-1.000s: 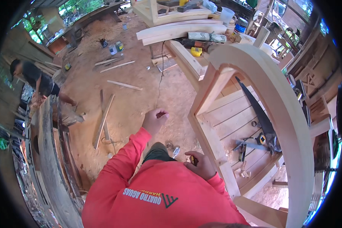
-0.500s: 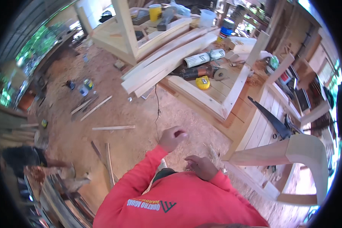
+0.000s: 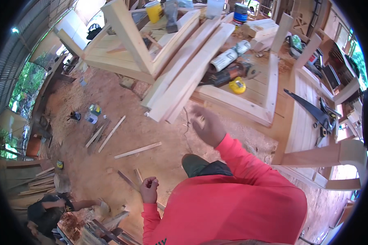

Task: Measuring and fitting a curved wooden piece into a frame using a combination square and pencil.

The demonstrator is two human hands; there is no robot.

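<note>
My right hand [image 3: 208,127] is raised over the dirt floor, fingers bent but apart, holding nothing. It is nearest the cut ends of several long pale planks [image 3: 190,75] that stick out from a low wooden frame [image 3: 233,103]. At my left side, my left hand [image 3: 149,190] hangs with its fingers curled in, and nothing shows in it. Close beneath that hand are narrow wood strips [image 3: 129,182] on the ground. On the frame beyond my right hand lie an angle grinder [image 3: 229,74], a yellow tape measure [image 3: 237,85] and a white cylindrical tube [image 3: 229,57].
A handsaw [image 3: 308,108] rests on slatted woodwork at the right, behind a curved wooden piece [image 3: 323,155]. An upturned table frame [image 3: 129,36] stands at the far left, with a yellow cup [image 3: 153,12]. Another person [image 3: 53,212] sits low at the lower left. Cans [image 3: 93,113] and offcuts lie about the floor.
The view has turned. My right hand has gone forward from my belly toward the plank ends and its fingers have spread. My left hand has dropped back to my left side.
</note>
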